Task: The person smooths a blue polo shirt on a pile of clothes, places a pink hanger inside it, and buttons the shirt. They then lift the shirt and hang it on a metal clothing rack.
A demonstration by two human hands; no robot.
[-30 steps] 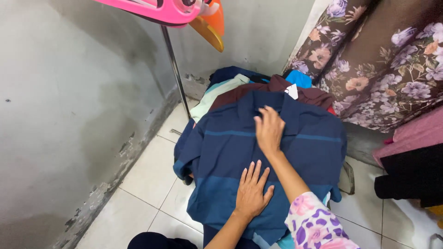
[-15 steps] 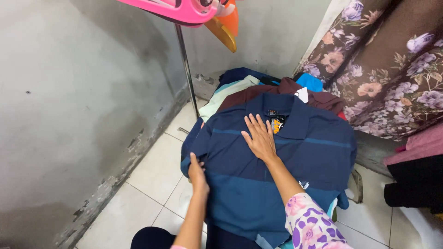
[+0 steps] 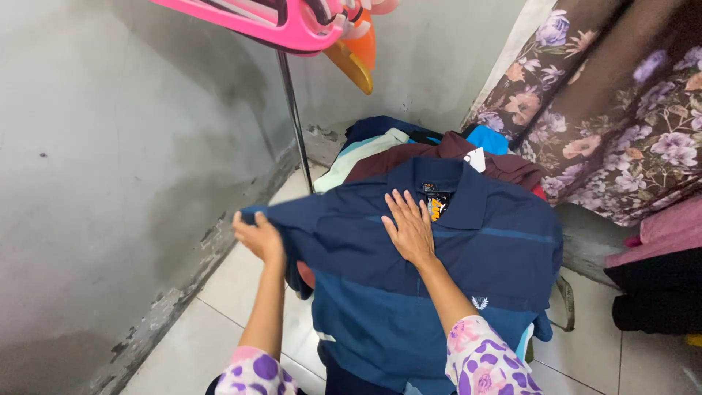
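Pinching the sleeve (image 3: pixel 272 214), the left hand (image 3: pixel 257 235) was closed on its cuff; the right hand (image 3: pixel 411 228) lay open and flat, gripping nothing, on the shirt (image 3: pixel 439 271) below the collar (image 3: pixel 439 175); judged sound practice: draw the sleeve taut from that anchoring palm; shirt topped the clothes pile (image 3: pixel 409 143).

Bare floor tiles (image 3: pixel 219 322) in the lower left of the frame give open passage beside the grey wall (image 3: pixel 110 183). A metal pole (image 3: pixel 296 124) rises at upper centre, with pink hangers (image 3: pixel 270 22) overhead. The floral curtain (image 3: pixel 607 110) and stacked clothes (image 3: pixel 409 146) block the right and centre.
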